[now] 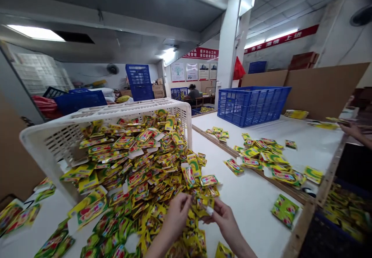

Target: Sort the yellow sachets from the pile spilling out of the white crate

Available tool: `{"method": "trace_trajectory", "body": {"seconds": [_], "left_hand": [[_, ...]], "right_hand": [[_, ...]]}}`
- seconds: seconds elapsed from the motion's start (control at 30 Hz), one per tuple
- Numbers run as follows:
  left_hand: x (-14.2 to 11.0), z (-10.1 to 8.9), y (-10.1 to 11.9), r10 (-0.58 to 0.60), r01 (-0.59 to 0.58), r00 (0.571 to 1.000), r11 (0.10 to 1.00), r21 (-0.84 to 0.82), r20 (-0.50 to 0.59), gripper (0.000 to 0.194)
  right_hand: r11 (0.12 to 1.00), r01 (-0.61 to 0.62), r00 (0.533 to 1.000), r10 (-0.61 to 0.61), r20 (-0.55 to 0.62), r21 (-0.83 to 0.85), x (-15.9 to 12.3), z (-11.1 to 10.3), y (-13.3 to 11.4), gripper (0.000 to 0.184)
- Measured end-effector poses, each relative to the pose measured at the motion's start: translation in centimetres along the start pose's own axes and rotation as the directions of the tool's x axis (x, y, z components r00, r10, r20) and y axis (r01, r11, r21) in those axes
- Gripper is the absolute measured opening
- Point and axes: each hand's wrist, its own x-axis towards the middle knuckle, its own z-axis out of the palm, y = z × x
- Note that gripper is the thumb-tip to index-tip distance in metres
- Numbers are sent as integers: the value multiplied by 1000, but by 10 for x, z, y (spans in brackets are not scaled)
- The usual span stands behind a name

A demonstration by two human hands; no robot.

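My right hand (224, 218) pinches the right edge of a small yellow packet (204, 203), near a white flap or corner. My left hand (178, 213) has its thumb and fingers pressed together at the packet's left side. Just beyond my hands, a large heap of flat yellow packs (151, 163) with red and green print spills from a white plastic crate (106, 114) lying on its side. Close to my left forearm lie loose yellow sachets (155, 219) and green sachets (112, 229). A single green packet (285, 210) rests to the right.
Past a wooden strip (226, 148) on the white table (244, 192), more yellow packs (261, 153) lie scattered. Behind them stands a blue crate (252, 104). At the far right, another person's hand (353, 130) shows above a bin of packs (347, 211). A person (193, 93) sits in the background.
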Motion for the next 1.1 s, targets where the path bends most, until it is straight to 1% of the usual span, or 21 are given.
{"method": "trace_trajectory", "body": {"seconds": [0.03, 0.1, 0.17, 0.2, 0.27, 0.33, 0.4, 0.5, 0.53, 0.57, 0.63, 0.67, 0.7, 0.73, 0.77, 0.83, 0.87, 0.93, 1.03, 1.07, 1.1], "left_hand": [[18, -1, 1, -29, 32, 999, 997, 65, -33, 36], [55, -2, 0, -118, 135, 987, 976, 173, -108, 41], [86, 1, -2, -180, 206, 975, 952, 228, -131, 41], [98, 4, -3, -193, 218, 973, 948, 234, -126, 39], [108, 9, -1, -177, 194, 979, 962, 195, -98, 32], [101, 8, 4, -148, 153, 987, 984, 94, -60, 30], [77, -2, 11, -137, 137, 990, 989, -46, 9, 32], [17, -24, 21, -138, 181, 973, 955, -237, 186, 37], [-6, -30, 25, -144, 225, 955, 922, -316, 259, 35], [-29, -36, 29, -163, 294, 931, 865, -407, 327, 33], [-71, -43, 39, -221, 445, 880, 692, -569, 420, 28], [-90, -45, 44, -247, 492, 863, 609, -622, 441, 26], [-106, -48, 49, -271, 513, 855, 558, -652, 442, 26], [-121, -50, 54, -287, 512, 858, 551, -659, 426, 25], [-134, -52, 58, -290, 496, 868, 567, -658, 404, 24], [-155, -57, 63, -280, 460, 887, 615, -641, 367, 29], [-164, -59, 63, -267, 439, 897, 640, -631, 354, 32], [-178, -60, 59, -234, 399, 913, 688, -606, 335, 37], [-195, -56, 49, -203, 357, 928, 731, -582, 314, 39], [-200, -54, 46, -198, 357, 926, 731, -581, 320, 38], [-205, -52, 44, -182, 350, 927, 730, -587, 327, 38]], "right_hand": [[999, 30, 998, -30, -48, -12, 2, -11, -1, 35], [998, 54, 993, -57, -108, -32, 5, -30, -1, 35], [999, 24, 993, -29, -116, -45, 6, -44, 3, 35], [999, 8, 994, -13, -112, -51, 5, -48, 5, 36], [998, 2, 994, -8, -109, -58, 4, -51, 6, 37], [998, 15, 994, -21, -109, -53, 1, -49, -1, 37], [999, 32, 995, -35, -94, -37, -2, -41, -16, 35], [998, 70, 998, -70, -8, 4, -8, -15, -47, 30], [996, 87, 995, -88, 37, 25, -11, -3, -56, 29], [994, 104, 990, -108, 88, 45, -14, 10, -63, 28], [988, 131, 974, -144, 177, 80, -22, 38, -71, 26], [987, 135, 964, -152, 217, 89, -27, 51, -72, 25], [987, 138, 953, -155, 258, 86, -33, 62, -72, 23], [987, 149, 940, -163, 299, 67, -40, 71, -71, 21], [983, 182, 922, -180, 343, 29, -47, 78, -71, 19], [943, 313, 861, -232, 452, -112, -62, 87, -73, 12], [896, 398, 821, -251, 513, -198, -70, 89, -76, 11], [764, 544, 734, -234, 638, -346, -84, 92, -84, 21], [575, 682, 605, -98, 790, -451, -104, 97, -99, 37], [533, 708, 569, -42, 821, -463, -109, 98, -102, 39], [511, 719, 543, 9, 840, -471, -113, 98, -103, 41]]}}
